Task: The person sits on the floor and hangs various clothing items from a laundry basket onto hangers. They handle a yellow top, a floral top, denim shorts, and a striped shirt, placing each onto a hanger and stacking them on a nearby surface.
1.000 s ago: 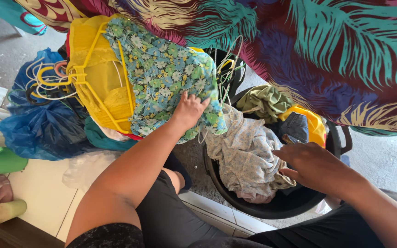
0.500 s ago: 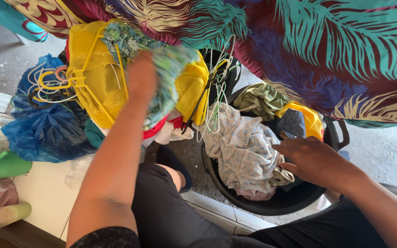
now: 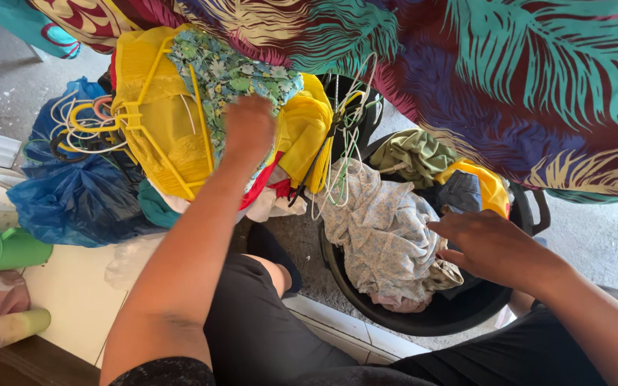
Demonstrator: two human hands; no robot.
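- Floral cloth, green and blue, is what your left hand is gripping: the fingers are closing on the floral garment where it is lying on top of the heap, draped over a yellow garment on a yellow hanger.
- That hand is sitting higher on the heap than it was a second ago, when it was pressing flat on the lower edge of the same cloth; the cloth is now bunching upward, so you are handling it, not just steadying it.
- Your right hand is resting partly open, fingers spread over the pale printed cloth hanging over the rim of the black tub; it is holding nothing firmly that can be made out, and it is staying where it was.
- Wire hangers are dangling between the heap and the tub.
- Olive cloth and a yellow piece are lying in the tub's far side.
- A blue plastic bag is slumping left of the heap, and a palm-leaf patterned sheet is hanging overhead.
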